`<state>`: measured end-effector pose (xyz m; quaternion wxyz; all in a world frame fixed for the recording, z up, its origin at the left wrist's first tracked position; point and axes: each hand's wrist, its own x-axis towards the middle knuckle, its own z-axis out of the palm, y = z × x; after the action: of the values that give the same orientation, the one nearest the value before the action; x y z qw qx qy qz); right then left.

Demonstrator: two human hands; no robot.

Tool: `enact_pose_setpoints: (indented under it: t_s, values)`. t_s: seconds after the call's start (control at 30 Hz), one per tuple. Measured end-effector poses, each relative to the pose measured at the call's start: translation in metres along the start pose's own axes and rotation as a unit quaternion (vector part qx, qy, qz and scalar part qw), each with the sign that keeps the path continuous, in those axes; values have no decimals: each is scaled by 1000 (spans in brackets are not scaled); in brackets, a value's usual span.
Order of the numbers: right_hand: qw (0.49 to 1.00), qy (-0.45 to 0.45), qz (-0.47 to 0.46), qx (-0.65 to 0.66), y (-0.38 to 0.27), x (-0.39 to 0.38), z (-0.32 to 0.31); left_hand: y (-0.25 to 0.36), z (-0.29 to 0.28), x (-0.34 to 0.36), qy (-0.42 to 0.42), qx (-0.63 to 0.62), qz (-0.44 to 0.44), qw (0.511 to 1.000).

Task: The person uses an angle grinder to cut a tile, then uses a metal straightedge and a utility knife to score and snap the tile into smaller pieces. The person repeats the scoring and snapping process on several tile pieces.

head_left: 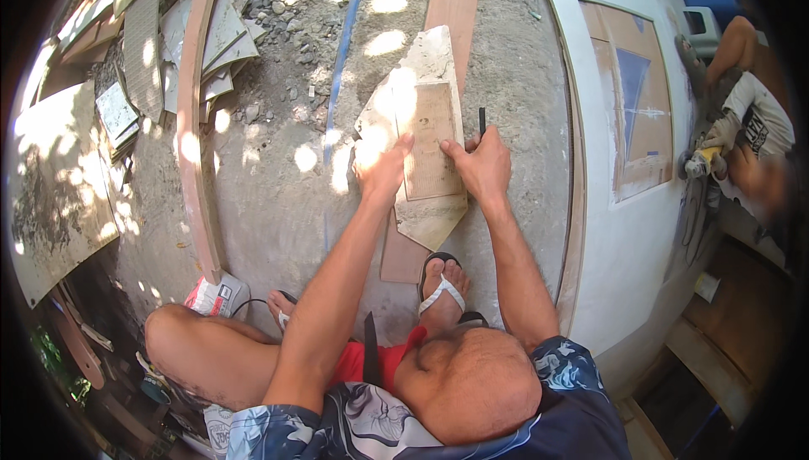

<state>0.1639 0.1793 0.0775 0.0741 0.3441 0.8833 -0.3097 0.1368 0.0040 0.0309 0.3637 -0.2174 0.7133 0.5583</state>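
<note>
A pale rectangular panel (431, 161) lies flat on a larger cream board (430, 222) with irregular, angled edges. My left hand (383, 169) is at the panel's left edge, thumb on top and fingers curled, partly hidden. At the opposite edge, my right hand (484, 165) rests its thumb tip on the panel. A thin black pen-like stick (482, 118) stands up out of its closed fingers. Under the cream board runs a long brown plank (453, 5), showing beyond it at the far end and again near my sandalled foot (442, 291).
A long wooden beam (190, 123) lies to the left, near stacked broken tiles (223, 43) and gravel (282, 22). On the right is a white door-like panel (607, 249). Beyond it another person's gloved hand (723, 133) holds a yellow power tool (704, 161).
</note>
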Motion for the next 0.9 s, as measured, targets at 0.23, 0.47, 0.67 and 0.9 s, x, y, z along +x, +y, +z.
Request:
enact_pose_setpoints:
  t_s: [0.23, 0.47, 0.67, 0.9]
  values:
    - [998, -54, 44, -7, -3, 9, -7, 68, 3, -45, 198, 493, 256, 807]
    - [998, -57, 36, 11, -9, 5, -1, 90, 12, -21, -48, 585, 336, 737]
    - [993, -93, 64, 30, 2, 26, -19, 93, 24, -26, -49, 650, 287, 702]
    - [983, -49, -136, 114, 8, 35, -24, 100, 29, -18, -66, 651, 253, 713]
